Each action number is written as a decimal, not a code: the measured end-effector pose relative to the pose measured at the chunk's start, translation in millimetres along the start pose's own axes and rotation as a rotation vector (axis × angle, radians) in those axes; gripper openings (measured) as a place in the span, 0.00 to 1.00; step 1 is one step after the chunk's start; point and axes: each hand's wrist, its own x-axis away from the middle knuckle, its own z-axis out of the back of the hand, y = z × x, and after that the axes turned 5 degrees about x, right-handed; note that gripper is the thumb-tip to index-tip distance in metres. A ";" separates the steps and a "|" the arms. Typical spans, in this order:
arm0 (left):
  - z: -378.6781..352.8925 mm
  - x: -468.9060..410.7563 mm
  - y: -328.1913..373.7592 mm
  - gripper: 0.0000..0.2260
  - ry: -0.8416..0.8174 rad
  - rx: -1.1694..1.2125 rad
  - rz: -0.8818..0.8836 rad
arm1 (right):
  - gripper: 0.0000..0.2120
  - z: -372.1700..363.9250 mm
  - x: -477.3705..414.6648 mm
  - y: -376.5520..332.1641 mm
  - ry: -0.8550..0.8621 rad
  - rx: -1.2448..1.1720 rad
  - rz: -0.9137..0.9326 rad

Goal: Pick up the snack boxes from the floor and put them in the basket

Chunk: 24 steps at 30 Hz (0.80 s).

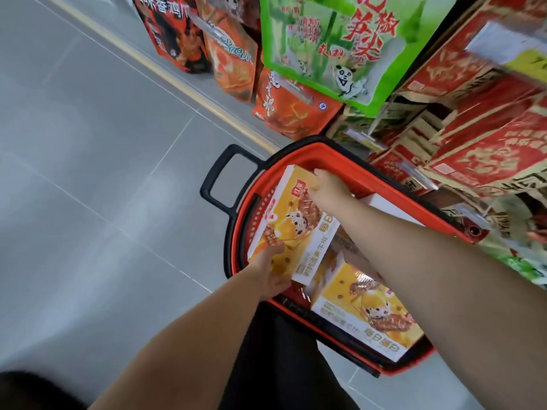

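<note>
A yellow and white snack box (291, 220) lies tilted over the red basket (340, 156), which stands on the grey floor. My left hand (270, 272) grips the box's near corner. My right hand (327, 186) holds its far edge, fingers curled over the top. Another snack box of the same kind (367, 309) lies inside the basket at the near right. Parts of more boxes show beneath my right forearm.
The basket's black handle (220, 179) sticks out to the left. Shelves on the right carry red and gold boxes (485, 149). Orange snack bags (231, 54) and a green bag (334, 45) hang above the basket. Grey floor tiles (88, 173) spread to the left.
</note>
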 end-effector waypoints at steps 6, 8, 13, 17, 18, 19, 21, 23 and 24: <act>-14.2 43.6 14.1 0.18 0.028 -0.340 -0.097 | 0.26 -6.3 61.3 5.4 -0.007 -0.331 -0.068; -21.4 64.8 31.0 0.08 0.092 -0.385 -0.264 | 0.24 -2.1 92.1 10.3 0.013 -0.422 -0.126; -43.2 126.1 57.7 0.07 0.043 -0.508 -0.538 | 0.19 -0.5 164.9 23.2 0.137 -0.632 -0.272; -60.9 172.3 42.6 0.08 -0.094 -0.706 -0.551 | 0.15 2.7 212.2 24.8 0.328 -0.882 -0.432; -64.3 183.3 33.5 0.09 -0.138 -0.763 -0.525 | 0.14 2.8 227.6 23.9 0.374 -0.955 -0.436; -66.8 190.4 24.8 0.08 -0.159 -0.801 -0.511 | 0.11 0.6 240.3 25.3 0.415 -1.009 -0.455; -71.0 204.0 4.6 0.07 -0.176 -0.844 -0.533 | 0.07 -4.4 271.2 23.9 0.536 -1.123 -0.503; -73.9 215.2 -17.8 0.05 -0.215 -0.896 -0.576 | 0.06 -14.1 301.2 20.5 0.655 -1.290 -0.537; -75.1 220.7 -29.8 0.05 -0.238 -0.932 -0.581 | 0.05 -20.6 315.6 19.4 0.716 -1.376 -0.551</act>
